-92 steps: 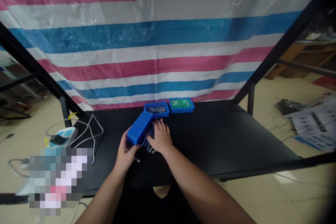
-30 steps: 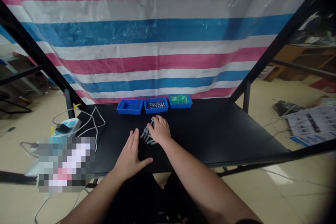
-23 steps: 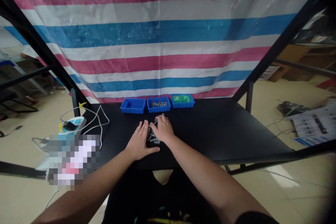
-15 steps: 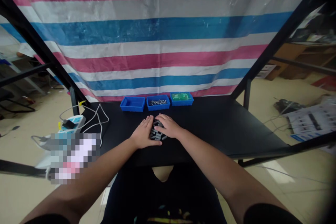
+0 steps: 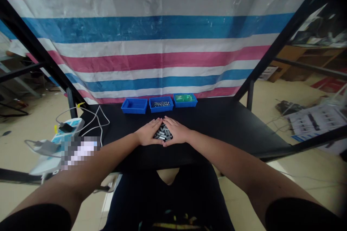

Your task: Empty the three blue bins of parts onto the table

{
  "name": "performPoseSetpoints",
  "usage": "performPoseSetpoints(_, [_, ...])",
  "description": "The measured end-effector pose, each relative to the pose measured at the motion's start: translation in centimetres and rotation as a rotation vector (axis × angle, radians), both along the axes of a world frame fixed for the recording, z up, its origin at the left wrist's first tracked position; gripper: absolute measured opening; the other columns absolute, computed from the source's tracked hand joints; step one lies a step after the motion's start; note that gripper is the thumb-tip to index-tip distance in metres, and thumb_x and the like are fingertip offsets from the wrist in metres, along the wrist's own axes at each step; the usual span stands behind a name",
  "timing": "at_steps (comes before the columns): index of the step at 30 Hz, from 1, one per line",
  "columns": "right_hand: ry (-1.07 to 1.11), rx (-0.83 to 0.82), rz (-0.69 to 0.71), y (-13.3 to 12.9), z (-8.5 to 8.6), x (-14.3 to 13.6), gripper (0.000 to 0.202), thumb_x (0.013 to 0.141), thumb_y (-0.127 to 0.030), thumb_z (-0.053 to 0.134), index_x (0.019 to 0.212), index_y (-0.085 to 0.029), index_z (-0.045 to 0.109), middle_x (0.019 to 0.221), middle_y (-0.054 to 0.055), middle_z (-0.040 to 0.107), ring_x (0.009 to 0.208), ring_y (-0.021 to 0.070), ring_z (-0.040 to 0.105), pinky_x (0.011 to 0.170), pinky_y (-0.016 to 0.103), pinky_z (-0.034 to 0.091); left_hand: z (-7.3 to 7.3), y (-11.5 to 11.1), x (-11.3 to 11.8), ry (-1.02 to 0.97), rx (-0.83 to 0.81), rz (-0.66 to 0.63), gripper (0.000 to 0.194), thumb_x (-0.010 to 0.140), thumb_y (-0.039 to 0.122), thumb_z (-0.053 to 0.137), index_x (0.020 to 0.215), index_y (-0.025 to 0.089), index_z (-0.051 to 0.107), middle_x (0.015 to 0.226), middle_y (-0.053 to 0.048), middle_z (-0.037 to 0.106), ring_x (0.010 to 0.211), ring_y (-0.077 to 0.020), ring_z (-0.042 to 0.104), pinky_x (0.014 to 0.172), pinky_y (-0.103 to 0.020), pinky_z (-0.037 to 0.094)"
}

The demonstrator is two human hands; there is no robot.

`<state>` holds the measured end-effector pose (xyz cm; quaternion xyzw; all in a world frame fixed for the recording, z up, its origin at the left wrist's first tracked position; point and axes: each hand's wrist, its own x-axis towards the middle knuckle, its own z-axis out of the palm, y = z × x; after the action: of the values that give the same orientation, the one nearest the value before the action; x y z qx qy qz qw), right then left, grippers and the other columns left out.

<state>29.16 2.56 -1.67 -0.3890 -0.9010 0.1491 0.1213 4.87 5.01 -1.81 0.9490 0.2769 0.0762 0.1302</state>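
Observation:
A pile of small grey metallic cylinders (image 5: 163, 133) lies on the black table (image 5: 217, 122), framed by both hands. My left hand (image 5: 148, 132) rests flat along the pile's left side, thumb and fingers spread apart. Along the right side lies my right hand (image 5: 176, 132), also with thumb and fingers apart. The fingertips of both hands meet at the far edge of the pile, and the thumbs meet at the near edge. Neither hand grips a piece.
Behind the pile stand a blue bin (image 5: 134, 106) with nothing visible inside, a blue bin of small metal parts (image 5: 161, 104) and a blue bin with green contents (image 5: 185, 100). Power strips (image 5: 48, 158) and white cables lie at left. A striped sheet (image 5: 162, 50) hangs behind.
My right hand has moved from over the pile to its right side, its thumb now touching my left thumb. The pile shows more fully and looks more compact. The view has shifted slightly.

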Motion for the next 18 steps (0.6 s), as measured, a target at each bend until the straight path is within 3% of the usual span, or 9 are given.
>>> performPoseSetpoints(5, [0.024, 0.077, -0.038, 0.03, -0.40, -0.08, 0.101, 0.079, -0.074, 0.064, 0.151, -0.009, 0.034, 0.154, 0.025, 0.036, 0.149, 0.0377, 0.025, 0.120, 0.053, 0.029, -0.04, 0.76, -0.03, 0.021, 0.001, -0.046, 0.088, 0.096, 0.064, 0.043, 0.158, 0.007, 0.017, 0.162, -0.024, 0.022, 0.153, -0.0319, 0.018, 0.123, -0.049, 0.021])
performPoseSetpoints(13, [0.039, 0.156, -0.033, -0.05, -0.43, -0.17, 0.073, 0.091, -0.061, 0.059, 0.144, -0.013, 0.043, 0.145, 0.022, 0.046, 0.146, 0.0369, 0.030, 0.117, 0.055, 0.032, -0.18, 0.64, 0.13, -0.034, 0.023, -0.012, 0.069, 0.100, 0.052, 0.044, 0.154, 0.010, 0.032, 0.158, -0.021, 0.035, 0.149, -0.0294, 0.032, 0.122, -0.048, 0.027])
performPoseSetpoints(18, [0.050, 0.165, -0.043, 0.29, -0.07, -0.12, 0.065, 0.089, -0.058, 0.062, 0.137, -0.017, 0.047, 0.139, 0.018, 0.050, 0.136, 0.0347, 0.042, 0.113, 0.054, 0.038, 0.03, 0.30, 0.14, -0.094, 0.054, 0.011, 0.068, 0.096, 0.047, 0.050, 0.151, 0.010, 0.036, 0.154, -0.022, 0.043, 0.145, -0.0295, 0.040, 0.120, -0.047, 0.031])
